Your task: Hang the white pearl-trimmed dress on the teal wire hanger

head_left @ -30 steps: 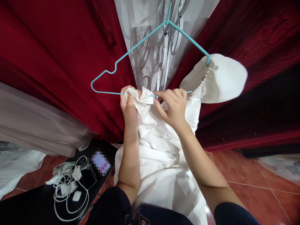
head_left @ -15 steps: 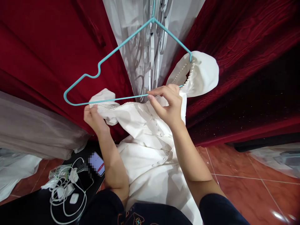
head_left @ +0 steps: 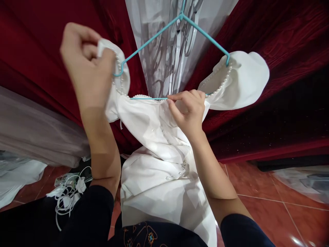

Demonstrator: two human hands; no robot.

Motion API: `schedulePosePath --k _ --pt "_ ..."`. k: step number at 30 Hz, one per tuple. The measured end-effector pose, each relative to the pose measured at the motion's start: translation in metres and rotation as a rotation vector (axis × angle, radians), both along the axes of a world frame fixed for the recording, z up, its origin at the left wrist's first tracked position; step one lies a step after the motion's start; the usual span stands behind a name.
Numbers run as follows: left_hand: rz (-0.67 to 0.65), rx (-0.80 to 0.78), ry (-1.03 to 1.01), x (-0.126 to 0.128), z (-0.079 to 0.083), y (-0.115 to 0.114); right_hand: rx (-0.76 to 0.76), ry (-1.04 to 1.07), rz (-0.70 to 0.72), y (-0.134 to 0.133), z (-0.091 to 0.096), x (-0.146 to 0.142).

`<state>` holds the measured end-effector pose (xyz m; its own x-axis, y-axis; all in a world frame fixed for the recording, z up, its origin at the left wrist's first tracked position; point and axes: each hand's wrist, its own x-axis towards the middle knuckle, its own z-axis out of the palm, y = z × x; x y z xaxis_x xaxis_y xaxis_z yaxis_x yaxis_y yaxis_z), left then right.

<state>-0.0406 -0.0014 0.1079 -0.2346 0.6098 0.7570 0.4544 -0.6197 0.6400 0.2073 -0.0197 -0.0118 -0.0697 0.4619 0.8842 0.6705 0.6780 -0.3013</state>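
And there's the white dress (head_left: 144, 123) on the turquoise hanger (head_left: 152, 39), whose ends run into the pearl-edged sleeves (head_left: 249, 82)! The left hand (head_left: 86, 65), blurred, pinches one sleeve; the right hand (head_left: 189, 108) pinches the hanger's bottom bar (head_left: 146, 98). Red curtains (head_left: 38, 37) flank it, white cables (head_left: 64, 204) tangled lower left.

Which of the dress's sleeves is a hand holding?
The sleeve at picture left, pinched by the left hand. The other sleeve, at picture right, is unheld; the right hand pinches the turquoise hanger.
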Motion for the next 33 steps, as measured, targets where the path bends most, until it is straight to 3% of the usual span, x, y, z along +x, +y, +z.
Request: schedulePosePath --k 3,5,7,9,11,14,16,20,25,27,30,33 --pt "-0.19 0.054 0.052 0.021 -0.015 0.0 -0.02 -0.018 -0.042 0.001 0.0 0.001" --pt "-0.193 0.244 -0.024 0.036 -0.033 -0.009 -0.027 -0.037 -0.061 0.0 0.0 0.002" --pt "-0.186 0.375 -0.231 0.052 -0.056 -0.024 -0.032 -0.046 -0.061 -0.001 0.0 0.003" --pt "-0.143 0.268 -0.418 0.066 -0.081 -0.04 -0.035 -0.043 -0.054 -0.002 0.001 0.003" --pt "-0.129 0.05 -0.508 0.079 -0.104 -0.051 -0.03 -0.036 -0.049 -0.002 0.001 0.002" --pt "-0.355 -0.393 -0.477 0.091 -0.127 -0.053 -0.014 -0.024 -0.046 -0.001 0.0 0.001" --pt "-0.509 -0.54 -0.488 0.096 -0.13 -0.047 -0.009 -0.018 -0.042 -0.001 -0.001 0.0" --pt "-0.574 -0.299 -0.765 0.104 -0.115 -0.033 -0.008 -0.011 -0.021 -0.002 -0.003 -0.005" --pt "-0.669 -0.211 -0.984 0.112 -0.101 -0.029 -0.003 0.038 0.112 -0.013 0.009 -0.003" --pt "-0.738 -0.178 -1.032 0.112 -0.102 -0.03 0.103 0.136 0.079 -0.014 0.016 0.014" --pt "-0.772 -0.191 -1.078 0.109 -0.104 -0.029 0.303 0.171 -0.129 -0.003 0.024 0.055" --pt "-0.695 -0.22 -1.082 0.105 -0.103 -0.026 0.156 0.001 -0.191 0.011 0.03 0.086"
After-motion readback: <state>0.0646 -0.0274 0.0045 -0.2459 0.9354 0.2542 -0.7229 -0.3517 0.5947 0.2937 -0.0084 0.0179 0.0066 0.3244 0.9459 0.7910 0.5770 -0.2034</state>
